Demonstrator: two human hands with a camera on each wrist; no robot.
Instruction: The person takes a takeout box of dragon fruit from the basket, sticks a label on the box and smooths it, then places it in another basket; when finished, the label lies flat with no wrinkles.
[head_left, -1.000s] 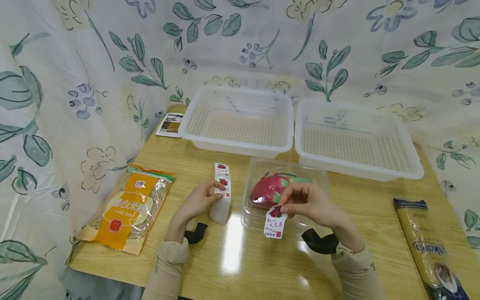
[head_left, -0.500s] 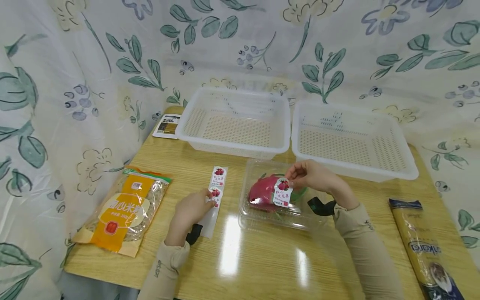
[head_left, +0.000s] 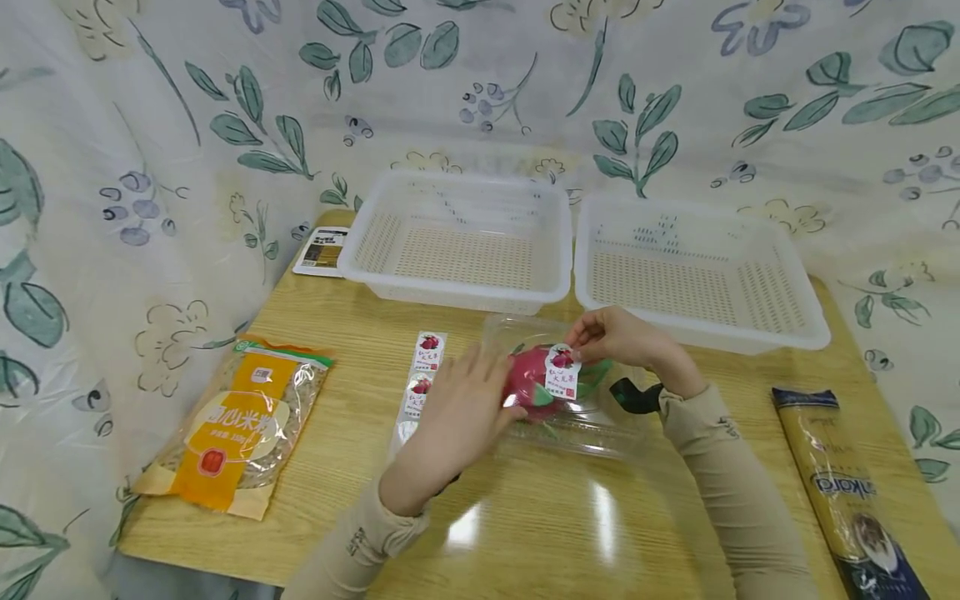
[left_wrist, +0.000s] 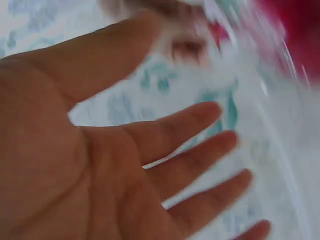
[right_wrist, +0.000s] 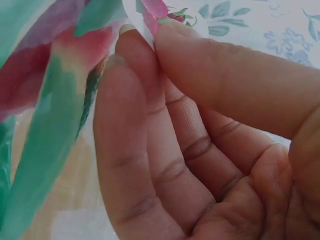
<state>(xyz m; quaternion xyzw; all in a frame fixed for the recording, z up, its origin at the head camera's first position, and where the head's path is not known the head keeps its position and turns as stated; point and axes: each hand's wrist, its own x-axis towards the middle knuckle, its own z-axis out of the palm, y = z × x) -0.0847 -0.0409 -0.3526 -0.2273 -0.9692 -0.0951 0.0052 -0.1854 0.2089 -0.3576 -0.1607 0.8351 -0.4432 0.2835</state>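
A red dragon fruit [head_left: 528, 379] with green scales lies in a clear plastic clamshell box [head_left: 592, 437] on the table. Between thumb and index finger my right hand [head_left: 626, 340] pinches a white label sticker [head_left: 561, 372] printed with a dragon fruit, held over the fruit's right part. In the right wrist view the pinched sticker edge [right_wrist: 142, 22] shows at the fingertips. My left hand [head_left: 457, 408], fingers spread and straight, is at the box's left side; whether it touches the box I cannot tell. Partly hidden behind it lies a strip of similar stickers [head_left: 427, 352].
Two white perforated baskets [head_left: 465, 292] [head_left: 705, 329] stand at the back. On the left lies an orange-labelled food bag [head_left: 240, 425], and a small flat packet [head_left: 321, 252] sits by the left basket. A long golden packet [head_left: 840, 492] lies at the right.
My right hand has carried the sticker from in front of the box up over the fruit. The left hand has let go of the sticker strip and moved right to the box.
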